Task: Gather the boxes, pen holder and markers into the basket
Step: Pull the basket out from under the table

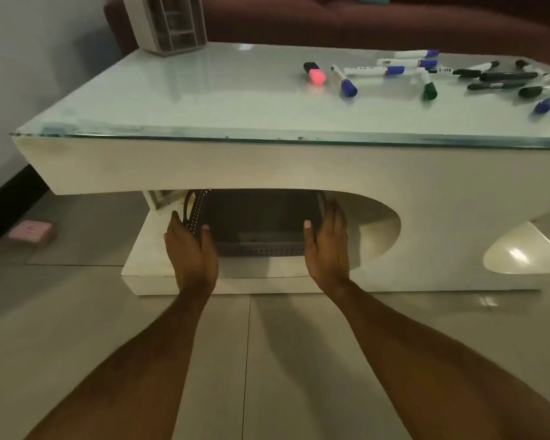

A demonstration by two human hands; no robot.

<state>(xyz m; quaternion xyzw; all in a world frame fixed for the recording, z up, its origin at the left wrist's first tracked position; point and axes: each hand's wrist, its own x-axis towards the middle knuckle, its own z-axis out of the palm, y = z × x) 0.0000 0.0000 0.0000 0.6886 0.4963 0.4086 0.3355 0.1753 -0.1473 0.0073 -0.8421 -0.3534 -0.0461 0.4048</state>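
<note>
Basket (pixel 261 223) sitting on lower shelf under worktop (pixel 204 100) overhang; left hand (pixel 191 249) and right hand (pixel 326 246) gripping its side walls. Markers (pixel 426 74) lying near worktop's right edge, pen holder (pixel 169 23) at far-left corner.

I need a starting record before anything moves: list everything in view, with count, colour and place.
basket: one, dark perforated, on the lower shelf under the table top
table: one, white with glass top
pen holder: one, grey, far left corner of the table top
highlighter: one, pink with black cap, mid table top
markers: a dozen or so, blue, green and black capped, scattered on the right of the table top
pink object: one, on the floor at left
sofa: one, dark red, behind the table
left hand: on the basket's left end
right hand: on the basket's right end
</note>
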